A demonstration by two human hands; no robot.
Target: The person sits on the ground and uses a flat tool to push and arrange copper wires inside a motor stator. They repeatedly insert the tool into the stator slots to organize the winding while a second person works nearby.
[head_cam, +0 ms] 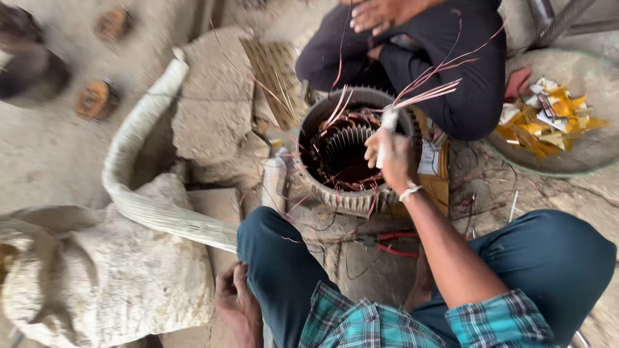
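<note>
Right hand (pixel 389 151) clenched around a white-wrapped bundle of pinkish-red wires (pixel 422 95), held upright at the rim of a round motor stator (pixel 351 154), loose wire ends fanning up and to the right above the fist. White band at that wrist. Left hand (pixel 237 299) down low beside the left knee, fingers curled loosely against the dark trouser leg, gripping nothing visible. Stator lying on the ground between the knees, opening upward, toothed inner slots visible, red wire strands trailing over its edge. Just behind it, a second person in dark clothes, one hand (pixel 380 14) resting on a knee. To the right, a shallow round tray (pixel 583 154) with yellow and white paper scraps. To the left, a pale coiled bundle (pixel 138 167) curving around rough stone slabs (pixel 216 103) on the dusty floor.
</note>
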